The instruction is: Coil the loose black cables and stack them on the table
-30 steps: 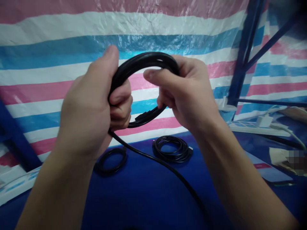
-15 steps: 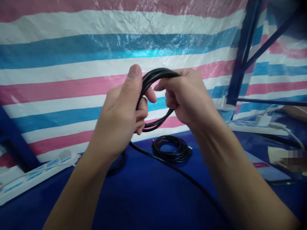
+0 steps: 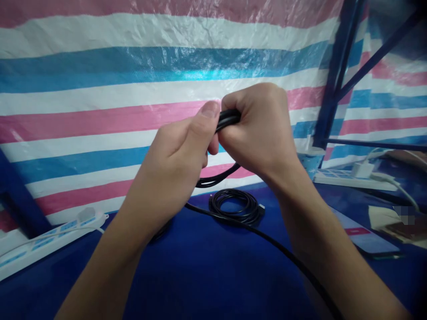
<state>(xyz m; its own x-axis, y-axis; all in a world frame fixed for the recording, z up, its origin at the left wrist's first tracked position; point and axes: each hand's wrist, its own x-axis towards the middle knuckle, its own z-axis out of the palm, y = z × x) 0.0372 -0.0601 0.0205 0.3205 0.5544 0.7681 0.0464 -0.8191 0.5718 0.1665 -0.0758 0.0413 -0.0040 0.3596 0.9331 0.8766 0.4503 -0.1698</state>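
Note:
A black cable [image 3: 229,118], gathered in several loops, hangs in the air between my two hands. My left hand [image 3: 187,146] is closed round the left side of the loops, its thumb pressed along the top. Close beside it, my right hand [image 3: 260,124] wraps its fingers over the upper right of the same loops. The lower part of the coil shows beneath both hands, and a single length of the cable runs down to the right across the table. On the table behind lies a second coiled black cable [image 3: 236,208] with a pale connector at its right end.
On the blue table [image 3: 207,271] stand a white power strip [image 3: 50,242] at left and another power strip [image 3: 353,179] at right. A cup [image 3: 310,161], a phone [image 3: 367,233] and a brown item, partly blurred, lie at right. Behind hangs a striped sheet [image 3: 100,102].
My right hand has closed over the top of the loops and turned its back upward. My left hand has moved right, so the hands are closer together and less of the coil shows.

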